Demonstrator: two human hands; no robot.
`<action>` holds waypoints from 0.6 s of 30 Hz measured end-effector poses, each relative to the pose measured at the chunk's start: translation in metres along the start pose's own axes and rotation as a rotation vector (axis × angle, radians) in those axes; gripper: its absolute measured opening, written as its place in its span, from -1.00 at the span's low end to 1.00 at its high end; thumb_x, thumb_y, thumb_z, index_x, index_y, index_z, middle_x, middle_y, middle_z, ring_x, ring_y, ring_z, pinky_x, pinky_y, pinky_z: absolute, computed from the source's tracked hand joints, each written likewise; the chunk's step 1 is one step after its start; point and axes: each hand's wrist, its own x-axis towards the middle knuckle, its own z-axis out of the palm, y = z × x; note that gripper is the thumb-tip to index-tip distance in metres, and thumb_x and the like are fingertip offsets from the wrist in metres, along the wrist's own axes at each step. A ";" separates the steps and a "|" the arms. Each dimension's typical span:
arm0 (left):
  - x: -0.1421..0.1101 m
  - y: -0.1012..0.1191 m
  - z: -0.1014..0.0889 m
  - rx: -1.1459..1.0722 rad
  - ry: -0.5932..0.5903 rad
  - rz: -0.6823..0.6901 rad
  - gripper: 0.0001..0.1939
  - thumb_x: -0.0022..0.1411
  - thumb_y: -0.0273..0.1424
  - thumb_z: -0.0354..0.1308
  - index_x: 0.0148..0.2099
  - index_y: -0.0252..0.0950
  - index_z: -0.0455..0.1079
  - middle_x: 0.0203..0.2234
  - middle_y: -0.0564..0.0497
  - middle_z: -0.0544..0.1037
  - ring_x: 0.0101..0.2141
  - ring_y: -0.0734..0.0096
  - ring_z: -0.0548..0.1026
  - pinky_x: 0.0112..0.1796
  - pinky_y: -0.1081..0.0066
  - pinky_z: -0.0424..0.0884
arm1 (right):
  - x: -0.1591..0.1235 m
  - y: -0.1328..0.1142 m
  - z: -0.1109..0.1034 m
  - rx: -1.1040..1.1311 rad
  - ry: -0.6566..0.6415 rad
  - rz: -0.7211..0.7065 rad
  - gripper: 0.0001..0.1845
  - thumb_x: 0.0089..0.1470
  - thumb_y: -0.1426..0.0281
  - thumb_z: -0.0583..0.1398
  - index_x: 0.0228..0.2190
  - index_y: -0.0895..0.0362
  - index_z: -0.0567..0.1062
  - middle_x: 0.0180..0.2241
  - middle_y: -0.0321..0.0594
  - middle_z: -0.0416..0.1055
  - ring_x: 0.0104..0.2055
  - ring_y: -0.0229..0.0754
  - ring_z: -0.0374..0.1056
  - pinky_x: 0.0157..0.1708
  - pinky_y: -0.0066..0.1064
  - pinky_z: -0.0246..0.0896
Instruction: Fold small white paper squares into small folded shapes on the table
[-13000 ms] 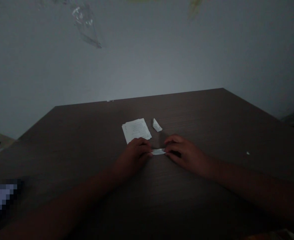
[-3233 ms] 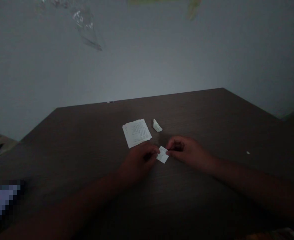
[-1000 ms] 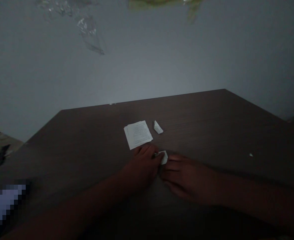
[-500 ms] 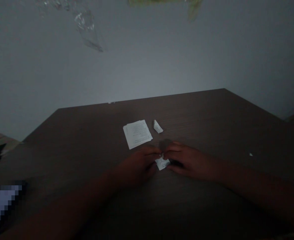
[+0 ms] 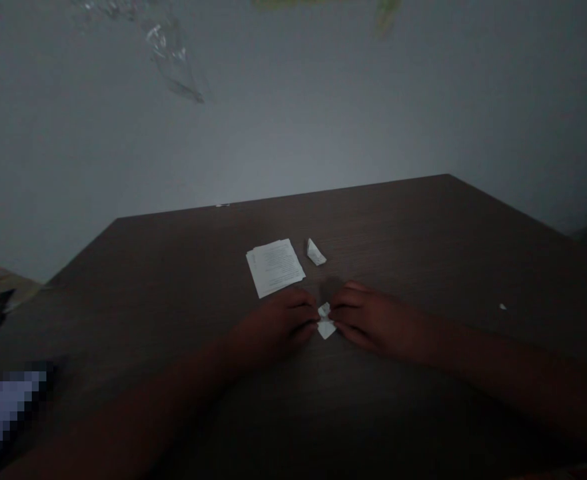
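Note:
A small piece of folded white paper is on the dark table, between my two hands. My left hand pinches its left side, the fingers bent toward the thumb. From the other side my right hand has its fingertips and thumb closed on the paper's right edge. The sheet's far and near corners show between the fingers; its sides are covered by them. Just beyond the left hand lies a stack of square printed papers. A folded paper piece rests to the right of that stack.
The dark wood-grain table meets a pale wall at its far edge. A tiny white scrap lies to the right. At the lower left is a blurred-out bright object. Clear plastic hangs on the wall.
The paper lay as a flat square about three seconds ago; now its middle is pinched in from both sides. My right hand has moved up from its lower position one second ago. Stack and folded piece stay put.

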 end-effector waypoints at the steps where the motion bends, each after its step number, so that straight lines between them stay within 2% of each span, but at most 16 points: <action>1: 0.000 0.001 0.000 0.022 -0.001 -0.006 -0.83 0.66 -0.46 0.25 0.09 -0.22 0.69 0.06 -0.11 0.75 0.03 0.15 0.71 0.14 0.20 0.68 | -0.001 0.000 0.002 -0.009 0.000 0.009 -0.82 0.55 0.52 0.31 -0.12 0.14 0.74 -0.10 -0.04 0.68 0.02 0.05 0.60 0.18 -0.05 0.59; 6: 0.003 0.006 0.000 0.103 -0.012 -0.049 -0.85 0.61 -0.49 0.28 0.06 -0.23 0.70 0.02 -0.12 0.75 0.02 0.12 0.69 0.16 0.15 0.64 | -0.004 0.000 0.004 -0.005 -0.023 0.081 -0.82 0.52 0.54 0.31 -0.12 0.11 0.73 -0.10 -0.05 0.68 0.00 0.08 0.60 0.18 0.00 0.59; 9: 0.004 0.006 0.001 0.111 0.034 -0.096 -0.86 0.61 -0.48 0.29 0.01 -0.21 0.70 -0.01 -0.11 0.74 0.07 0.07 0.65 0.21 0.09 0.62 | -0.002 -0.002 0.002 0.058 -0.009 0.160 -0.79 0.56 0.51 0.27 -0.11 0.11 0.73 -0.07 -0.03 0.69 0.00 0.08 0.62 0.13 -0.02 0.61; 13: 0.003 0.005 0.004 0.084 0.102 -0.184 -0.89 0.60 -0.46 0.33 0.01 -0.18 0.69 0.08 -0.11 0.73 0.18 0.01 0.61 0.28 -0.04 0.60 | 0.003 -0.005 0.001 0.130 0.018 0.277 -0.79 0.60 0.46 0.28 -0.16 0.09 0.70 -0.09 -0.06 0.68 0.01 0.06 0.63 0.15 -0.03 0.60; 18: 0.001 0.008 0.006 0.088 0.117 -0.276 -0.91 0.63 -0.42 0.33 0.00 -0.22 0.69 0.17 -0.17 0.70 0.23 -0.06 0.59 0.27 -0.11 0.60 | 0.004 -0.004 0.003 0.133 0.036 0.325 -0.77 0.62 0.41 0.30 -0.19 0.08 0.69 -0.13 -0.06 0.68 0.03 0.11 0.62 0.17 0.01 0.59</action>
